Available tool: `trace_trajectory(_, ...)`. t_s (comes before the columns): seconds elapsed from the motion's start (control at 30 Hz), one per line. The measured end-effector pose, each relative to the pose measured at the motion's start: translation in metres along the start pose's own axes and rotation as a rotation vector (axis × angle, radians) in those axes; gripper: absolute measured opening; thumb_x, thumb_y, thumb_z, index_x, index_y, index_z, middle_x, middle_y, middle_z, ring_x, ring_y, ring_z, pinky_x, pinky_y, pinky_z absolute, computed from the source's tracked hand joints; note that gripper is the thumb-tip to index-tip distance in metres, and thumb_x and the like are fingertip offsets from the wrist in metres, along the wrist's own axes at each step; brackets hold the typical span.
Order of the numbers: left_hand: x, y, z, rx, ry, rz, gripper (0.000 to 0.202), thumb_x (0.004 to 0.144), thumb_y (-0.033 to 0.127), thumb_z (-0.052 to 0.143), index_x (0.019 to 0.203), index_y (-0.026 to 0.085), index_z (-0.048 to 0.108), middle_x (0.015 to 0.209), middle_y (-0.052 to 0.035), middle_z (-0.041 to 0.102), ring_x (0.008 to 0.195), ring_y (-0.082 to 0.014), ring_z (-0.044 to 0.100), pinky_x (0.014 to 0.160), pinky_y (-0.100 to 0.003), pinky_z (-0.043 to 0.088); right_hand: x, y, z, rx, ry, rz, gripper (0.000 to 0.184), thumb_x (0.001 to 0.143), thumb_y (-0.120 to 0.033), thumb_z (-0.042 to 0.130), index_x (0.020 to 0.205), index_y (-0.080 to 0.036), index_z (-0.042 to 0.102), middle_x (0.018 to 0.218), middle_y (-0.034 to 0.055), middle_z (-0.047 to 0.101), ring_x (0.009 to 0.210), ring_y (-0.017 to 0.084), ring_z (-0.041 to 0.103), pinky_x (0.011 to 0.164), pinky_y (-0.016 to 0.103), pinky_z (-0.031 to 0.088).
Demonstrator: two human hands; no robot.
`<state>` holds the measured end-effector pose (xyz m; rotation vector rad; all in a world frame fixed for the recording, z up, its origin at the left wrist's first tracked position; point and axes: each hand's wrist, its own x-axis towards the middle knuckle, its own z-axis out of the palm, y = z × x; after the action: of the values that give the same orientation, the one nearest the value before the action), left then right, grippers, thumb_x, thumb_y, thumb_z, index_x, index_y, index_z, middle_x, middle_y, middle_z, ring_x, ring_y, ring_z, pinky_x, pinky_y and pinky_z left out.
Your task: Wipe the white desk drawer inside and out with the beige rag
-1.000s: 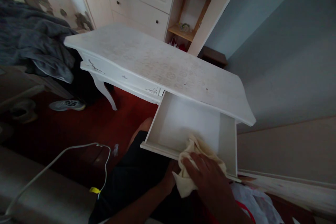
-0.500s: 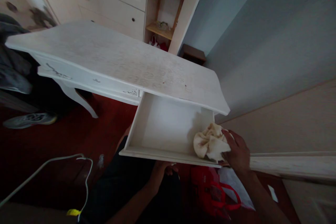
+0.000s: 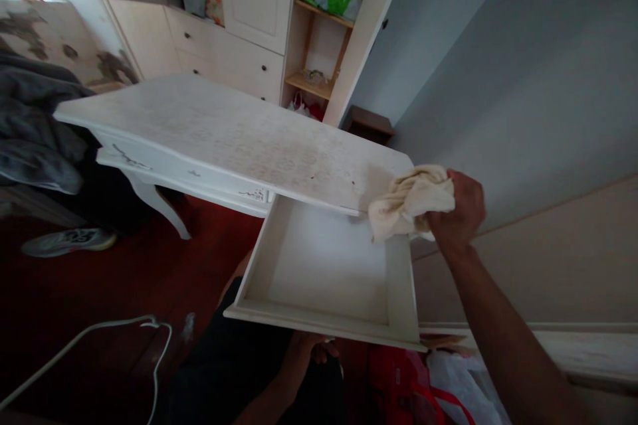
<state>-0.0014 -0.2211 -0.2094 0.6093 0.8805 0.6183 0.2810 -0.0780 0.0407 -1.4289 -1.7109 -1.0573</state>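
In my right hand (image 3: 461,206) is a bunched cream cloth (image 3: 413,196), gripped with the fingers closed. The cloth is raised at the back right corner of the pulled-out white drawer (image 3: 329,259) and overlaps the edge of the white desk top (image 3: 249,133). Nothing lies inside the drawer. My left hand (image 3: 306,355) is low, just under the drawer's front edge and close to my legs. Its visible fingers look curled, but the drawer front and shadow hide part of them, so its hold is unclear.
Behind the desk stands a white cabinet (image 3: 254,0) with open shelves. A red bag (image 3: 399,378) and a white plastic bag (image 3: 463,378) lie under the drawer's right side. At left are a shoe (image 3: 70,242), grey clothing (image 3: 40,119) and a white cable (image 3: 100,325).
My right hand has lifted the cloth from the drawer's front right corner up to its back right corner. My left hand stays below the drawer front. The view has tilted up slightly.
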Motion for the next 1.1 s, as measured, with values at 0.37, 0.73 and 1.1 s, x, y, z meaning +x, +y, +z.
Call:
trace_trajectory(0.37, 0.019, -0.021, -0.018, 0.111, -0.066, -0.073, 0.056, 0.053, 0.07, 0.063, 0.045, 0.014, 0.058, 0.044, -0.0069, 0.056, 0.041, -0.0108, 0.044, 0.049, -0.026, 0.032, 0.024, -0.01, 0.092, 0.538, -0.919, 0.251, 0.096, 0.073, -0.062, 0.07, 0.151, -0.019, 0.034, 0.152, 0.017, 0.035, 0.141, 0.036, 0.032, 0.115, 0.053, 0.028)
trace_trajectory(0.73, 0.004, -0.008, -0.027, -0.1, -0.271, -0.031, 0.065, 0.064, 0.065, 0.074, 0.098, 0.009, 0.07, 0.1, -0.0183, 0.071, 0.077, -0.0185, 0.065, 0.061, -0.025, 0.046, -0.004, 0.01, 0.099, 0.957, -0.682, 0.623, 0.083, 0.075, -0.069, 0.067, 0.142, -0.024, 0.05, 0.15, 0.0065, 0.044, 0.137, 0.026, 0.041, 0.118, 0.044, 0.028)
trace_trajectory(1.1, -0.033, 0.033, 0.001, -0.232, -0.252, 0.008, 0.069, 0.064, 0.074, 0.068, 0.09, 0.011, 0.071, 0.092, -0.0152, 0.072, 0.085, -0.0234, 0.065, 0.074, -0.032, 0.047, -0.015, -0.002, 0.105, 1.178, -0.5, 0.861, 0.069, 0.069, -0.045, 0.082, 0.13, -0.024, 0.06, 0.132, 0.0056, 0.06, 0.119, 0.021, 0.057, 0.111, 0.042, 0.039)
